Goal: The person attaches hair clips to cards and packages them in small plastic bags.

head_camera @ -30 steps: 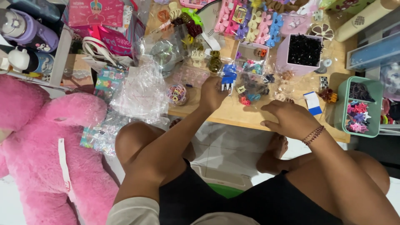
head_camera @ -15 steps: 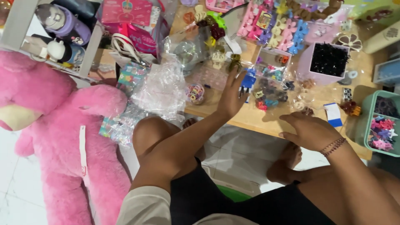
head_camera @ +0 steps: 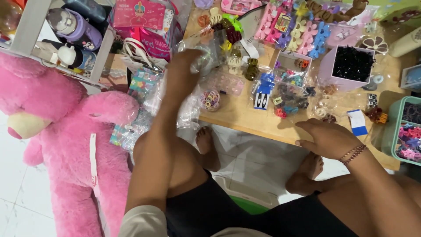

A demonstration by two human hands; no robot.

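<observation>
Reaching out toward the far left part of the table (head_camera: 245, 118), the left hand (head_camera: 184, 72) has left the blue carded hair clip (head_camera: 264, 89) it hovered over a second ago and now lies on the crinkled clear plastic bags (head_camera: 193, 66) heaped near the table's left edge. Its back faces the camera and the picture is blurred there, so I cannot tell whether the grip has closed on the plastic or merely rests upon it. Just beside the bags, toward the near edge, stands a small clear tub of coloured hair ties (head_camera: 210, 99), untouched. The blue clip sits where it was, apart from the hand.

The right hand (head_camera: 329, 138) has stayed put at the near edge of the table, fingers half curled and palm down, holding nothing that shows; a beaded bracelet (head_camera: 353, 153) circles its wrist. Near it lies a small white and blue card (head_camera: 358, 122).

Farther out, a pink box of black hair ties (head_camera: 351, 66) stands toward the far right, and a green basket of clips (head_camera: 410, 131) at the right edge. A large pink plush bear (head_camera: 66, 131) sits on the floor left of the table.

The work, to my eye, has turned from the clips to the bags.
</observation>
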